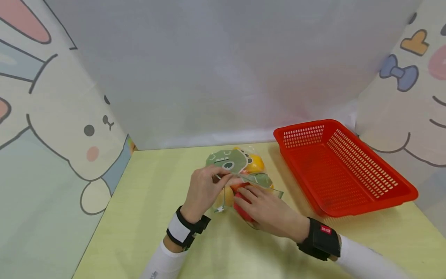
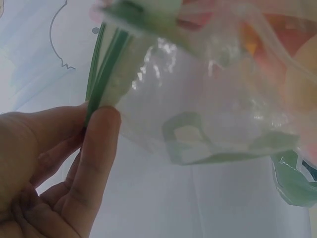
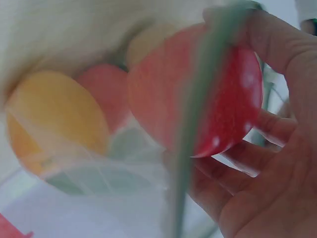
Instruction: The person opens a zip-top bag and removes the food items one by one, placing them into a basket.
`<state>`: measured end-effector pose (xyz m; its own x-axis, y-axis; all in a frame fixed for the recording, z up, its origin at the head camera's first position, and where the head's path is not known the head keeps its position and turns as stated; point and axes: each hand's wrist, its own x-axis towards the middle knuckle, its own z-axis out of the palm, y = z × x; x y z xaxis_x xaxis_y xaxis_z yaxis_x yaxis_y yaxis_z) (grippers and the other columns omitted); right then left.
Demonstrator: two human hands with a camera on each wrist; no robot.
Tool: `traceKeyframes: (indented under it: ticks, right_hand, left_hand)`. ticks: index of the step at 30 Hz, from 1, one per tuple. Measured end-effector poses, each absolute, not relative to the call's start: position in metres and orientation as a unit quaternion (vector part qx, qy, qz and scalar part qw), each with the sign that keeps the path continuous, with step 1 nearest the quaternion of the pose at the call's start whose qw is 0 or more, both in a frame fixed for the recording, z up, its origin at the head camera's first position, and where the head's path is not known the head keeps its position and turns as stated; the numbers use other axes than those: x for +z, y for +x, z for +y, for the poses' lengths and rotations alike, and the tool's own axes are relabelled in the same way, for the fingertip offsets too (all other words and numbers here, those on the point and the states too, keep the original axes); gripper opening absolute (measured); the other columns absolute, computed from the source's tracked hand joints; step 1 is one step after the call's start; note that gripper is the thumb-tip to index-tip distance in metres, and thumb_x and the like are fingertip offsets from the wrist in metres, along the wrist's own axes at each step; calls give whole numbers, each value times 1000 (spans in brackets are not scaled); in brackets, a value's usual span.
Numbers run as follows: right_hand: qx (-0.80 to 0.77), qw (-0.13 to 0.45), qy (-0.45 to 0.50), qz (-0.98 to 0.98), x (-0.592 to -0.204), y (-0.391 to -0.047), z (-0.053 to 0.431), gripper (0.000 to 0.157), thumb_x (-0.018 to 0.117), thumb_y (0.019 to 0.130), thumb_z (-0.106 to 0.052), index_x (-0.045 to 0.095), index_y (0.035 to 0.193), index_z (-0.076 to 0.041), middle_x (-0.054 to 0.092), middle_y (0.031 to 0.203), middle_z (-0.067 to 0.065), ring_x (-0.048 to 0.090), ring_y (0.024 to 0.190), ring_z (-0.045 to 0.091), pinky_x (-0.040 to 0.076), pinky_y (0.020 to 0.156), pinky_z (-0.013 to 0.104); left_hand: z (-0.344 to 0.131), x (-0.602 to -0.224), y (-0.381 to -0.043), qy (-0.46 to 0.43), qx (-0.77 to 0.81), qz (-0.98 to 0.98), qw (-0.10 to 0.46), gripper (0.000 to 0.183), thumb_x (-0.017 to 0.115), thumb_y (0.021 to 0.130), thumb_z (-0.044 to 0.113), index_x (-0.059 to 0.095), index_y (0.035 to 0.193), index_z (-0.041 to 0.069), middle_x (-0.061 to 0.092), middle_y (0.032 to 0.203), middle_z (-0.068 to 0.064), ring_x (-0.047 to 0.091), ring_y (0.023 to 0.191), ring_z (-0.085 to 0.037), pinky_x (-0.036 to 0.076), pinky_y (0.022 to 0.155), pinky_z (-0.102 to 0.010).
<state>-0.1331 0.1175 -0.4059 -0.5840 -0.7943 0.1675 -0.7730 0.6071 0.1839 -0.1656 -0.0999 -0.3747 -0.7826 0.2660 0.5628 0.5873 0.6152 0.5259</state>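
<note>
A clear plastic zip bag point(image 1: 227, 159) with green cartoon prints lies on the table, holding several toy-like fruits. My left hand point(image 1: 205, 190) pinches the green zip edge point(image 2: 105, 74) of its mouth between thumb and fingers. At that mouth, my right hand point(image 1: 270, 213) holds a red apple point(image 3: 228, 106), fingers curled round its side. The zip edge crosses in front of the apple in the right wrist view, so part of it sits inside the bag. Deeper in are an orange-yellow fruit point(image 3: 57, 119) and a smaller red fruit point(image 3: 106, 94), partly hidden.
A red plastic basket point(image 1: 339, 174) with slotted walls stands right of the bag, nothing inside it. The pale yellow-green table point(image 1: 139, 232) meets a light cloth wall point(image 1: 223, 77) behind. Cartoon-printed panels point(image 1: 90, 155) flank both sides.
</note>
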Motion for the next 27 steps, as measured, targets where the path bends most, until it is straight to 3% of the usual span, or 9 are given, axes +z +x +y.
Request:
traceKeyframes:
  ticks: [10,12,15,19,27]
  right_hand:
    - [62,-53,393,-916,-335,-128,156,87,96,76,-34,52,150,-21,54,156,8,57,134,32,65,94,48]
    - [85,-42,392,-915,-326,-134,167,84,96,76,-34,55,147,-22,58,150,6,60,128,28,66,89,45]
    - [102,17,399,-911,-315,-148,184,79,98,73,-32,60,141,-19,66,138,4,65,118,24,67,85,40]
    - [116,72,368,-920,-306,-177,205,77,100,70,-26,62,136,-13,70,130,9,68,114,27,67,83,45]
    - [130,11,235,-963,-305,-248,249,72,94,78,-24,58,139,-8,69,129,16,66,112,34,66,82,51]
  left_hand:
    - [-99,-375,-166,-237,-359,-877,214,7,85,88,9,84,94,5,82,87,-6,73,67,-14,59,63,-17]
    - [-99,-375,-166,-235,-359,-878,212,7,85,89,10,84,93,5,81,86,-6,73,66,-14,58,62,-17]
    - [-99,-375,-166,-233,-360,-878,212,6,85,89,10,84,93,5,81,86,-6,72,65,-14,57,62,-16]
    - [-100,-375,-165,-233,-359,-878,212,6,85,88,9,84,93,5,81,86,-6,71,64,-14,57,61,-16]
    - [-99,-376,-163,-235,-359,-878,212,7,85,89,10,84,94,6,81,86,-5,71,65,-13,56,62,-15]
